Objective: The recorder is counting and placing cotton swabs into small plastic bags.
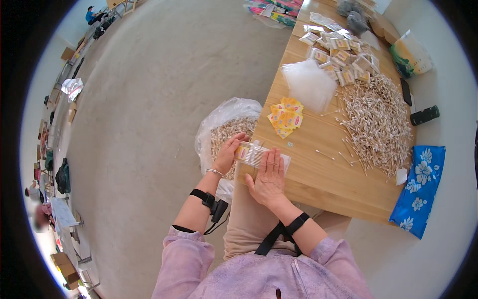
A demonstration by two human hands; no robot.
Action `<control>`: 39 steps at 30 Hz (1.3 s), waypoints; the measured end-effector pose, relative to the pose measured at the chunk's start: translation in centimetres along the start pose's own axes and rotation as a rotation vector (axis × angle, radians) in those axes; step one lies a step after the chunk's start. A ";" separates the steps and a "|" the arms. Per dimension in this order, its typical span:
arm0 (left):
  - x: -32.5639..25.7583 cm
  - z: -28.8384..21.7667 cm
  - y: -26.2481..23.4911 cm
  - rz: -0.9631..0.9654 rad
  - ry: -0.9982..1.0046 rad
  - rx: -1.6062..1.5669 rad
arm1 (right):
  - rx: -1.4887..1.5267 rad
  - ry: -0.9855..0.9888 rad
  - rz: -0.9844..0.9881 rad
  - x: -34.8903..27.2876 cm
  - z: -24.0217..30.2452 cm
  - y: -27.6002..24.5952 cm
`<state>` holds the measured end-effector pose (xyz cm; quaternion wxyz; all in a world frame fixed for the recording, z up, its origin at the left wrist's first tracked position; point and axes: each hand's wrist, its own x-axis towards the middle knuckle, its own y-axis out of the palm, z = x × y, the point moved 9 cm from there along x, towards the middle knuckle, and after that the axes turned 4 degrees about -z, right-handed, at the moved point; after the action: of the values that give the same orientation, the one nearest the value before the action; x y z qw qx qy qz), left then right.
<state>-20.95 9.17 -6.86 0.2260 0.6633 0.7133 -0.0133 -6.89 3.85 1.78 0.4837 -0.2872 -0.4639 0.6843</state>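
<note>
Head view looks down on my two hands at the near left corner of the wooden table (318, 174). Between them sits a small clear plastic box (255, 154) of cotton swabs, resting on the table edge. Its long axis runs roughly left to right across my body, tilted a little so the right end lies slightly farther down in the picture. My left hand (229, 152) cups the left end, fingers curled around it and thumb on the near side, so that end is gripped. My right hand (269, 177) lies flat on top of the right half, fingers spread and pressing down, not wrapped around it. The swabs inside seem to lie along the box's short side, though I cannot tell for sure.

Just beyond the box is a fan of yellow paper labels (286, 117). Farther right spreads a big heap of loose cotton swabs (376, 122), with filled packs (343, 57) behind it. On the floor to my left stands a plastic bag (224, 127) of swabs. A blue flowered cloth (418, 187) hangs beside the table on my right.
</note>
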 end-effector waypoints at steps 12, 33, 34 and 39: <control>-1.2 -2.0 0.9 0.024 -0.033 -0.341 | 0.017 -0.012 -0.029 1.5 2.0 0.9; -1.7 -3.3 1.2 0.143 0.111 -0.057 | 1.077 0.143 -0.328 4.9 0.5 0.6; -1.7 -3.2 1.0 0.139 0.103 -0.058 | 1.079 0.142 -0.325 5.0 0.9 0.7; -1.7 -3.1 0.9 0.140 0.101 -0.069 | 1.085 0.148 -0.341 5.2 2.1 0.7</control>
<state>-21.03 8.70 -3.29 0.2126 0.7033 0.6757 0.0605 -10.83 7.88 2.27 0.6966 0.0338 -0.0511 0.7149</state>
